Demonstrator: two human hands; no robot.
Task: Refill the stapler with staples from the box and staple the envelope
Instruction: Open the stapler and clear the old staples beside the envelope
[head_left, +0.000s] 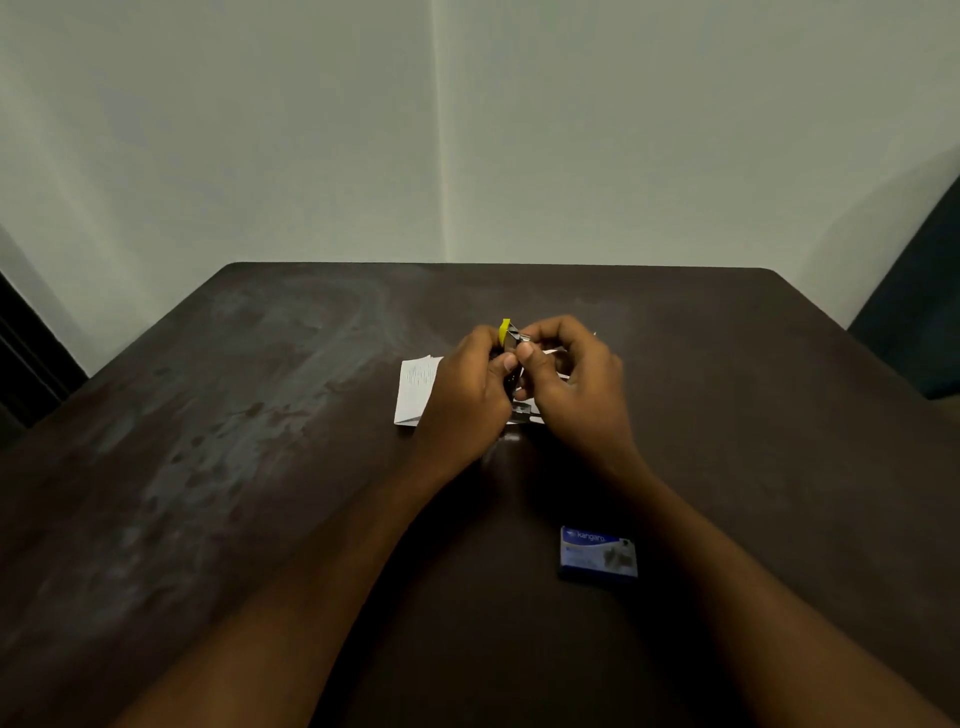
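Peeking between both hands (467, 395) (571, 384), yellow-and-metal stapler (509, 338), opened.

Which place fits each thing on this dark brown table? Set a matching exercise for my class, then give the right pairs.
Things:
1. yellow-topped metal stapler
2. blue cardboard staple box
3. white paper envelope

Places:
A. flat on the table, partly under the left hand
B. held between both hands, the right hand included
C. alone on the dark brown table, nearest the camera

Pairs: 1-B, 2-C, 3-A
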